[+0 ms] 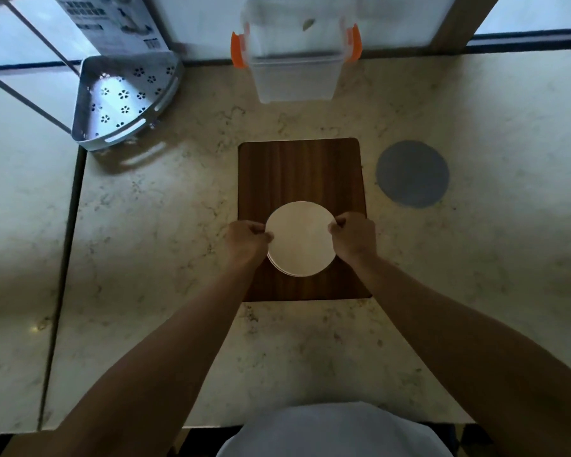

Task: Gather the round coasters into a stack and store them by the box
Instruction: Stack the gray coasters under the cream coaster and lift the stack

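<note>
The white coaster stack is pinched between left hand and right hand over the wooden board. The grey coaster, right of the grip, probably needs gathering before storage by the clear box ahead.

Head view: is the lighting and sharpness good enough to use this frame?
Head view: dim overall, lit from the windows behind; the white coasters stand out bright between the left hand and right hand; the clear box looks soft; wide-angle bending at the edges.
</note>
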Demonstrator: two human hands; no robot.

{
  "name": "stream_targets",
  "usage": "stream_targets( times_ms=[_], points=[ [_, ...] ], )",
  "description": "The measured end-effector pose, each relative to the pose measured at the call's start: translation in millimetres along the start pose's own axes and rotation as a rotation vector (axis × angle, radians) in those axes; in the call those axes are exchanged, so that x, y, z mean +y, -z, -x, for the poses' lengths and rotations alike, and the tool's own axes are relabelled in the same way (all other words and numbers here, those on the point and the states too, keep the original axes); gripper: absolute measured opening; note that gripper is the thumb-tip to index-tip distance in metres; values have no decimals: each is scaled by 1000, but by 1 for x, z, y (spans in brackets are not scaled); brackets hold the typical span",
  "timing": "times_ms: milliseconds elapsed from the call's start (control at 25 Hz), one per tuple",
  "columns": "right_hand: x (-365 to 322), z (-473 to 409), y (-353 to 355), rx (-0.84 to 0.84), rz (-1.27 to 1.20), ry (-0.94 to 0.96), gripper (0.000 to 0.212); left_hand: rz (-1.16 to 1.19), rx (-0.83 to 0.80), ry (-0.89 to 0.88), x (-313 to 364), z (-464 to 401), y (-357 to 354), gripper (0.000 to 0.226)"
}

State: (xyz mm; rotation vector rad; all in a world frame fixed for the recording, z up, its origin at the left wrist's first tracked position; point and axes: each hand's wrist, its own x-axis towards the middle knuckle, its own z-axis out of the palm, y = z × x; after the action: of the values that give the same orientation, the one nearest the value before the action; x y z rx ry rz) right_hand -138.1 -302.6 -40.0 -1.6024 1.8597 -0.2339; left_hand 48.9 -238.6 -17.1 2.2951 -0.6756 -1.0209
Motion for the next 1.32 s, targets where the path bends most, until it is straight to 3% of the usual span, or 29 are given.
stream_targets(
  times_ms=[360, 520, 640, 880, 1040, 1320],
  points=[
    [-2, 10, -12, 85, 93, 9, 32, -228, -5, -131, -10, -5, -15, 28],
    [-4, 13, -9, 77, 95, 11, 33, -211, 18, -129, -11, -3, -23, 21],
    [-4, 11, -7, 36, 69, -21, 35, -186, 56, -109, -7, -3, -24, 4],
    [-3, 3, 1, -58, -101, -102, 34, -96, 5, 35, 5, -11, -28, 9],
    [11, -9, 20, -55, -164, -140, 34, -2, -18, 79, 32, -20, -43, 25],
    [56, -63, 93, 98, -293, -219, 31, 5, -137, 7, 114, -32, -111, 22]
  ],
)
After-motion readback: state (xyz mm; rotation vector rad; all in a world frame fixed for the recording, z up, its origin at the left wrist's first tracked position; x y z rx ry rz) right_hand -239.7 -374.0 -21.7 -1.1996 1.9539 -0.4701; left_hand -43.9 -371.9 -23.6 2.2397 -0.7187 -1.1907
